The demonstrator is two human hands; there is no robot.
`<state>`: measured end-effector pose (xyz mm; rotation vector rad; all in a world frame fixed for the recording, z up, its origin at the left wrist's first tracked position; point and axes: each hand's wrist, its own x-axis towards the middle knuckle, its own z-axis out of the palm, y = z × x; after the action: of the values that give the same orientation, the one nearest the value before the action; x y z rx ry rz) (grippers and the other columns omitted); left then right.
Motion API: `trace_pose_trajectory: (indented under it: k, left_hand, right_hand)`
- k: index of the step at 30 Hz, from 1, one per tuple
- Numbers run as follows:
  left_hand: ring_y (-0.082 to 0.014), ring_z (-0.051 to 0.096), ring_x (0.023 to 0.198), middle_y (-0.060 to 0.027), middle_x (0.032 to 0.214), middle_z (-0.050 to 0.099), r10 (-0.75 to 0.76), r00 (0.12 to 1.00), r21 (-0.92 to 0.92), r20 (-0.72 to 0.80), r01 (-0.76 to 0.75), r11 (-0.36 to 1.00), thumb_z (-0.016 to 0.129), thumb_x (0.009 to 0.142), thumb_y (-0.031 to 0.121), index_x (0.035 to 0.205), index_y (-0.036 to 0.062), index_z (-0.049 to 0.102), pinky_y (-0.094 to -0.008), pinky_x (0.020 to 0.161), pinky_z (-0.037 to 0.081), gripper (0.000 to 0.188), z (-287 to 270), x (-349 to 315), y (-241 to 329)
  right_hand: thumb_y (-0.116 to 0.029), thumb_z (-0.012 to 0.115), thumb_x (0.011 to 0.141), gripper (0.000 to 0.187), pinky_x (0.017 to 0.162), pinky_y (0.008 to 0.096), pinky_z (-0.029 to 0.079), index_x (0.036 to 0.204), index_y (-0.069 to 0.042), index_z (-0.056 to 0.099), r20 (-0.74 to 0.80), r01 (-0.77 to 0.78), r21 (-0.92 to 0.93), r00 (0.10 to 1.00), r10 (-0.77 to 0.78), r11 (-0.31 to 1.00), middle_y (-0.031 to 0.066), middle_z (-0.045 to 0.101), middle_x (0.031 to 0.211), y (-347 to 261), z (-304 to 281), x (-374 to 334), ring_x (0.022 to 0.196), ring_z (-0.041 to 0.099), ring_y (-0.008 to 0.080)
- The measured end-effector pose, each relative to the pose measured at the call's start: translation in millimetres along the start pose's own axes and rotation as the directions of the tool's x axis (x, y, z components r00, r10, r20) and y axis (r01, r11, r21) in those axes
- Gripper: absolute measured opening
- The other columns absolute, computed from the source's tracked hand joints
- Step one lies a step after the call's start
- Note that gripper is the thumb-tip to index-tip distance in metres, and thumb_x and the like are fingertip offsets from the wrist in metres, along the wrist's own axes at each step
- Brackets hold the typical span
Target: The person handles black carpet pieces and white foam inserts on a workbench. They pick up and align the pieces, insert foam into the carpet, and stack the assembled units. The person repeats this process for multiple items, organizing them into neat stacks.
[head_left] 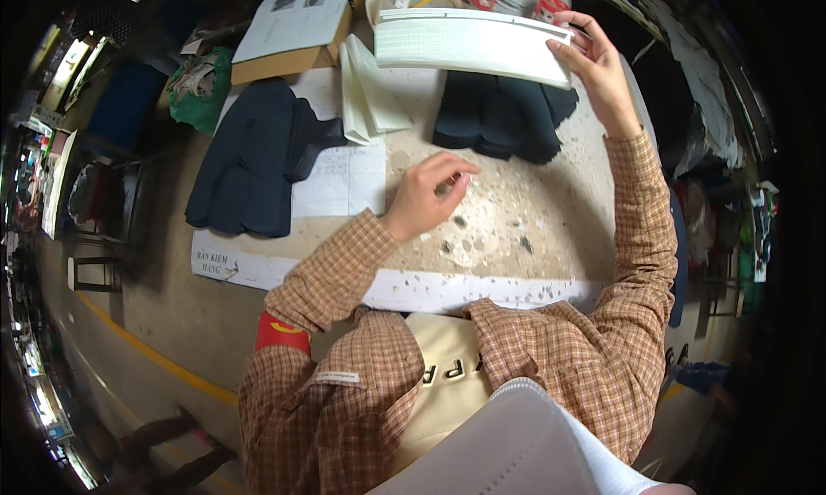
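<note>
The worktop fills the middle of the frame, pale and speckled, with a white strip along its near edge and bent by the lens toward the rim. On its left lies the larger dark stack, flat pieces of dark cloth piled one on another, partly over a white sheet. At upper centre sits a second, smaller dark stack, and just above it a long white card with fine ruled lines is held level. Between the two stacks rests a folded pale paper, and at the upper left a cardboard box carries printed sheets, with a green bundle beside it. As far as can be judged, the sorting is somewhere in the middle: both stacks lie tidy and apart, while the card is not yet laid down on anything and the bare stretch in front of the person holds only small dark flecks. The right hand, at the upper right, pinches the card's right end, thumb beneath and fingers closed over its edge. The left hand rests at centre on the bare worktop, its fingers curled loosely inward, thumb near the forefinger; whether something tiny sits between them I cannot tell.
</note>
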<state>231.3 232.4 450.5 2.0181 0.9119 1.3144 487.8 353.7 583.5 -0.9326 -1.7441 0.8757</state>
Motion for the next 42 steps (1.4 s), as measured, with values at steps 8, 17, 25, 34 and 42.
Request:
trace_pose_trajectory:
  k: [8,17,25,34,42]
  left_hand:
    - [-0.0239,0.06,0.111,-0.0155,0.127,0.056,-0.35,0.935,-0.751,0.062,0.275,0.601,0.052,0.1,0.02,0.139,-0.0017,0.034,-0.0342,0.093,0.052,0.048,28.9,27.3,21.1]
    - [-0.0133,0.064,0.102,-0.0121,0.118,0.065,-0.336,0.799,-0.324,0.499,0.532,0.782,0.061,0.092,0.014,0.139,-0.002,0.042,-0.026,0.089,0.05,0.053,-31.2,40.5,22.1]
    - [-0.0097,0.068,0.085,-0.0099,0.098,0.071,-0.222,0.74,-0.377,0.635,0.548,0.746,0.059,0.094,0.028,0.129,-0.0033,0.055,-0.0238,0.075,0.056,0.047,-43.8,54.7,9.5]
    - [-0.028,0.049,0.127,-0.0215,0.134,0.05,-0.281,0.911,-0.953,0.302,0.285,-0.102,0.026,0.081,0.086,0.144,-0.0004,0.035,-0.0472,0.105,0.043,0.107,-8.7,54.8,-7.1]
    - [-0.0279,0.051,0.123,-0.02,0.131,0.049,-0.511,0.837,-0.865,0.197,0.394,0.312,0.058,0.091,0.048,0.135,-0.0031,0.038,-0.046,0.105,0.045,0.07,43.7,19.2,1.5]
  right_hand:
    - [-0.005,0.07,0.087,0.04,0.083,0.022,0.052,0.123,-0.005,0.053,-0.035,0.013,0.151,0.999,-0.008,0.988,0.0073,0.062,0.113,-5.3,50.6,-83.5,0.095,0.062,0.0085]
    - [-0.033,0.066,0.091,0.056,0.092,0.032,0.049,0.139,-0.014,0.047,-0.096,-0.002,0.05,0.995,0.006,0.999,0.0132,0.059,0.127,13.9,9.8,-85.8,0.115,0.058,0.0188]
    - [-0.029,0.071,0.087,0.046,0.088,0.0301,0.051,0.128,-0.01,0.061,0.227,-0.23,0.082,0.952,0.206,0.97,0.0054,0.07,0.093,36.4,-6.8,-103.0,0.088,0.067,0.0147]
    - [-0.024,0.072,0.087,0.037,0.081,0.0252,0.054,0.117,-0.004,0.064,-0.152,-0.072,0.201,0.983,0.104,0.977,0.0072,0.07,0.099,46.8,3.0,-125.5,0.095,0.066,0.0131]
    - [-0.011,0.07,0.089,0.024,0.075,0.0209,0.051,0.107,-0.002,0.058,-0.134,-0.108,0.384,0.976,0.172,0.917,0.0048,0.066,0.095,64.9,51.1,-140.1,0.086,0.062,0.008]
